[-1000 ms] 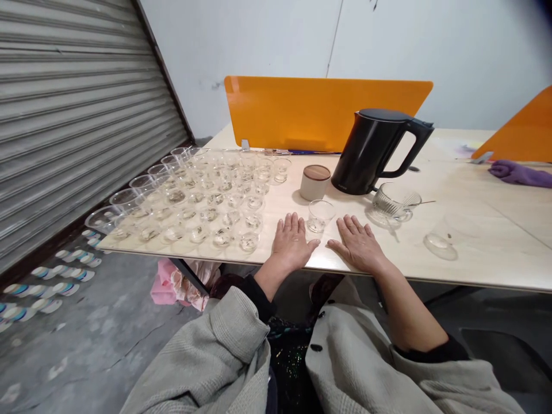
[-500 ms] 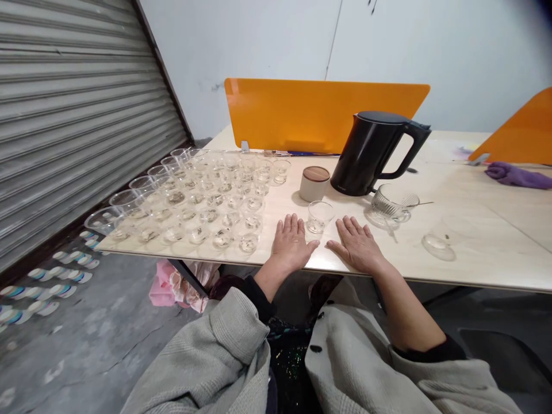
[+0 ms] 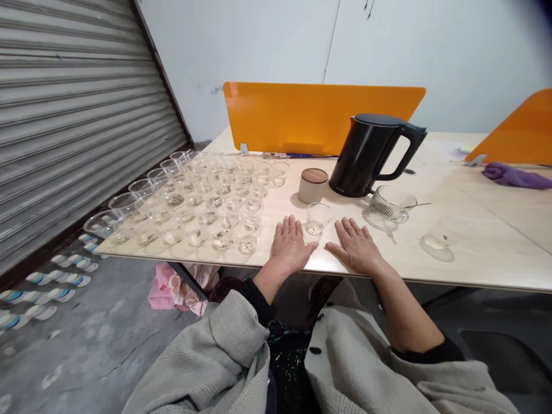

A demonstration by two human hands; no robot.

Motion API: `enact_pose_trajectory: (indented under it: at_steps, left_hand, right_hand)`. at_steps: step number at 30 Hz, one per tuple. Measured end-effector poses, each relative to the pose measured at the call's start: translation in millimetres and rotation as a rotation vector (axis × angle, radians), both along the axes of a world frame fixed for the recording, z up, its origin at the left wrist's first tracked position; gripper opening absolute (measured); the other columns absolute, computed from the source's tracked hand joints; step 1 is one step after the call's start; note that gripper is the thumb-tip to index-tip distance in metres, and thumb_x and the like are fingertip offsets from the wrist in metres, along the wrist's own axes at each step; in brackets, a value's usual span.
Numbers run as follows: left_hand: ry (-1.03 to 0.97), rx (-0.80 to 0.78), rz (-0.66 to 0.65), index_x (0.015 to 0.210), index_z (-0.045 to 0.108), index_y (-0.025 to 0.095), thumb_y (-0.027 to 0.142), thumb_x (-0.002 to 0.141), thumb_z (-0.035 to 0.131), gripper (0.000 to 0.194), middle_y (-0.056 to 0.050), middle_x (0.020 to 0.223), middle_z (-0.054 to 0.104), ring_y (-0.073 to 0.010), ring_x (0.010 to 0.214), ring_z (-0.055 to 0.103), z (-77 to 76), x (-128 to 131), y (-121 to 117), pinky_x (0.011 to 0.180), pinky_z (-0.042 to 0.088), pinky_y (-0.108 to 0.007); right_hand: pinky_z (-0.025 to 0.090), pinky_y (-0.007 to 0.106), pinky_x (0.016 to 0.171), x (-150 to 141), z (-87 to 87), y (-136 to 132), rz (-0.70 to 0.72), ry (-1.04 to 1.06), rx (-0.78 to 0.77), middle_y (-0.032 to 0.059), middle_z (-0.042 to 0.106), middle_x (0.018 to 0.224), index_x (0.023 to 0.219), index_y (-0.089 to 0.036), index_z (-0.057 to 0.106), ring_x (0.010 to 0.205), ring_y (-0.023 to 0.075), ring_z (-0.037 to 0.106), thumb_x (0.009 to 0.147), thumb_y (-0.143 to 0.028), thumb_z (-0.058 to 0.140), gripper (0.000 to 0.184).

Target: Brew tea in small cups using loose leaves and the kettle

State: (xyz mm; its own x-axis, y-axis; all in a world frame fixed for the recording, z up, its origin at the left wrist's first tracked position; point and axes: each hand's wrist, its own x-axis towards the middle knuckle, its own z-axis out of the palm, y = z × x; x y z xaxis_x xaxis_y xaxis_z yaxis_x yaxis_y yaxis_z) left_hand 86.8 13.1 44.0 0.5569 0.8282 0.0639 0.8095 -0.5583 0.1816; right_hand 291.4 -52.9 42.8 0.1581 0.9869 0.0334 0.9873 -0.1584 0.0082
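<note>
We've got both hands flat, palms down on the table (image 3: 282,200), gripping nothing. The clear cup (image 3: 318,220) stands between our left hand (image 3: 290,247) and our right hand (image 3: 356,247), just past the thumbs. It looks pretty light, so a sloppy sideways sweep from either one could tip it. Those packed cups (image 3: 215,202) left of our left hand are worse: one careless sleeve and a bunch could go over. The black kettle (image 3: 365,156) is beyond our right hand; can't tell if it's hot, but brushing it might burn us.
</note>
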Motion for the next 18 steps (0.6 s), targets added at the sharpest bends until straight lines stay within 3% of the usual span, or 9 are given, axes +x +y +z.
enact_pose_trajectory:
  at_steps: [7,13,18]
  left_hand:
    - [0.019,0.01,0.036,0.16,0.027,-0.005,0.066,0.101,0.033,0.092,-0.025,0.171,0.019,-0.036,0.161,0.013,1.5,-1,-2,0.132,0.01,-0.048]
    - [0.015,0.011,0.036,0.161,0.028,-0.002,0.067,0.101,0.032,0.092,-0.023,0.171,0.018,-0.0345,0.161,0.012,0.2,-1,-1,0.132,0.011,-0.047]
    - [-0.016,0.013,0.038,0.161,0.028,-0.002,0.068,0.1,0.033,0.092,-0.023,0.171,0.019,-0.0347,0.161,0.013,-0.1,-2,-2,0.132,0.012,-0.048]
  right_hand:
    - [0.015,0.058,0.128,-3,1.4,-1,-0.025,-0.003,-0.01,0.018,0.021,0.172,0.164,-0.007,0.03,0.161,0.0343,0.015,0.099,-0.072,0.029,0.092]
    - [0.019,0.062,0.126,4,-4.6,-3,0.013,0.091,0.114,0.0206,0.031,0.168,0.16,-0.01,0.037,0.158,0.0372,0.023,0.096,-0.073,0.039,0.091]
    - [0.04,0.056,0.116,0,3.7,7,0.049,0.457,0.406,0.0224,0.046,0.159,0.159,-0.013,0.039,0.144,0.038,0.047,0.087,-0.077,0.056,0.097]
